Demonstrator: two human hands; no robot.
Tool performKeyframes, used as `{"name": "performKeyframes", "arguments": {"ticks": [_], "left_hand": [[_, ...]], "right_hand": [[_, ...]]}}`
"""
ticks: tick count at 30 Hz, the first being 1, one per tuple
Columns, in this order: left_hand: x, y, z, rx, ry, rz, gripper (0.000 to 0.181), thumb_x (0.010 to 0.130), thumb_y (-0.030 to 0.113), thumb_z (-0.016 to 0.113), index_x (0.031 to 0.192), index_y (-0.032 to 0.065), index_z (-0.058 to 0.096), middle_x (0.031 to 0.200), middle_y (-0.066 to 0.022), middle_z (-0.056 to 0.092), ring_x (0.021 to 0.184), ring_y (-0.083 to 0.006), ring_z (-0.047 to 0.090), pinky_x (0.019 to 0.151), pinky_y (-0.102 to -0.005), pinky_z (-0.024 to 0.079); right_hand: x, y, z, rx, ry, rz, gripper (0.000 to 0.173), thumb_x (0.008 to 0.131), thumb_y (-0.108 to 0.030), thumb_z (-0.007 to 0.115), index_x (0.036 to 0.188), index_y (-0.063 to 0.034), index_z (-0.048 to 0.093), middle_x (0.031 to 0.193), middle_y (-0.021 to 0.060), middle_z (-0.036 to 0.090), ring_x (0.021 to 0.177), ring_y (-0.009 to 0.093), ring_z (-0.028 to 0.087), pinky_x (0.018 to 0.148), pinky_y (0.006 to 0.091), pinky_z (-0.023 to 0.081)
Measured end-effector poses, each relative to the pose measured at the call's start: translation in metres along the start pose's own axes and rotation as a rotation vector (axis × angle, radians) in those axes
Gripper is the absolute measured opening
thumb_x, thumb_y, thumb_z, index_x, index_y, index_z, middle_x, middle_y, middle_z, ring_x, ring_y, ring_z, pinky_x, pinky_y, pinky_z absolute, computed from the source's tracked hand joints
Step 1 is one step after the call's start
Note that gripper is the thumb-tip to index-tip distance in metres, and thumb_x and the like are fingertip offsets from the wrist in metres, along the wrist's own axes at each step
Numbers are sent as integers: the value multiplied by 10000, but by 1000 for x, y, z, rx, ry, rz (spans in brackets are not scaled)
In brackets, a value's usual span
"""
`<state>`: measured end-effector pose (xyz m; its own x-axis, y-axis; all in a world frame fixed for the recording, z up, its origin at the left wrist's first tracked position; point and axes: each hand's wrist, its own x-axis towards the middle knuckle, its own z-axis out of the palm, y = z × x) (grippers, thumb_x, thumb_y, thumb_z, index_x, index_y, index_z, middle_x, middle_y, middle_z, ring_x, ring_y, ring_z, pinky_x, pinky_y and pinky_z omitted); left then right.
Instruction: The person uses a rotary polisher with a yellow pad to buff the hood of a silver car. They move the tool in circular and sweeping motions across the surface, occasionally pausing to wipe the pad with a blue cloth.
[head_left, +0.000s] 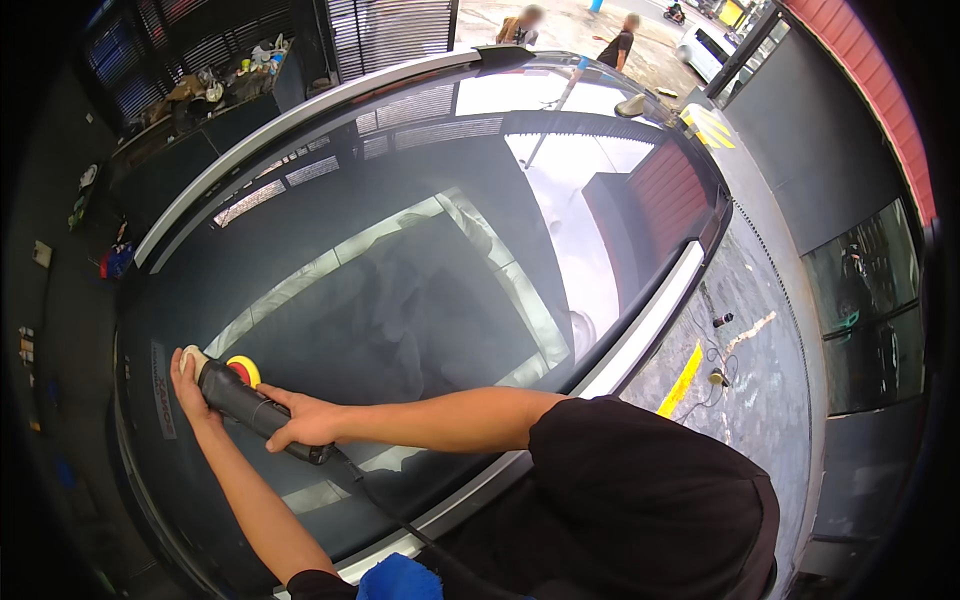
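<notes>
A corded black polisher (244, 401) with a yellow-edged round pad (245, 370) is held over the glossy dark roof (390, 322) of a vehicle. My left hand (193, 394) grips its head end, at the far left. Around the body near the cord end my right hand (307, 421) is closed. Whether the pad touches the roof cannot be told. The polisher's cable (382, 506) runs back beneath my right arm. Across the roof lies a four-sided pale band, which may be reflected ceiling light, with dull smears inside it. Blue cloth (400, 577) shows at my body's lower edge.
Silver roof rails (637, 319) run along both sides of the roof. A cluttered workbench (202, 112) stands beyond the far side. A cable and small items (718, 376) lie on the grey floor at right. Two people (619, 45) are outside near a white vehicle (706, 52).
</notes>
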<state>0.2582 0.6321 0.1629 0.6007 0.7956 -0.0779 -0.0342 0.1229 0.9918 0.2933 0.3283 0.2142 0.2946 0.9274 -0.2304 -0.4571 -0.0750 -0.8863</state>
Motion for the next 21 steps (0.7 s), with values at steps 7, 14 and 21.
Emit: {"name": "performKeyframes", "arguments": {"ticks": [7, 14, 21], "left_hand": [[-7, -12, 110, -111, -149, 40, 438, 996, 140, 647, 1410, 93, 511, 1093, -141, 668, 875, -226, 694, 770, -353, 608], [-47, -17, 230, -62, -329, 6, 416, 972, 117, 669, 1376, 87, 578, 1197, -100, 653, 1029, -199, 653, 884, -324, 554], [-69, -21, 286, -44, -428, -56, 433, 948, 97, 686, 1369, 97, 586, 1179, -111, 669, 985, -201, 668, 849, -323, 566]], "right_hand": [[-49, -8, -50, -23, 155, -57, 1064, 802, -191, 795, 1660, -108, 171, 1512, 184, 464, 1364, 278, 482, 1112, 366, 400], [-110, -15, -86, 74, 383, -58, 1056, 805, -170, 811, 1654, -107, 187, 1472, 174, 493, 1302, 270, 536, 1058, 360, 454], [-147, -21, -92, 142, 507, -26, 1078, 815, -140, 798, 1664, -156, 134, 1262, 168, 557, 853, 231, 668, 763, 377, 562]]}}
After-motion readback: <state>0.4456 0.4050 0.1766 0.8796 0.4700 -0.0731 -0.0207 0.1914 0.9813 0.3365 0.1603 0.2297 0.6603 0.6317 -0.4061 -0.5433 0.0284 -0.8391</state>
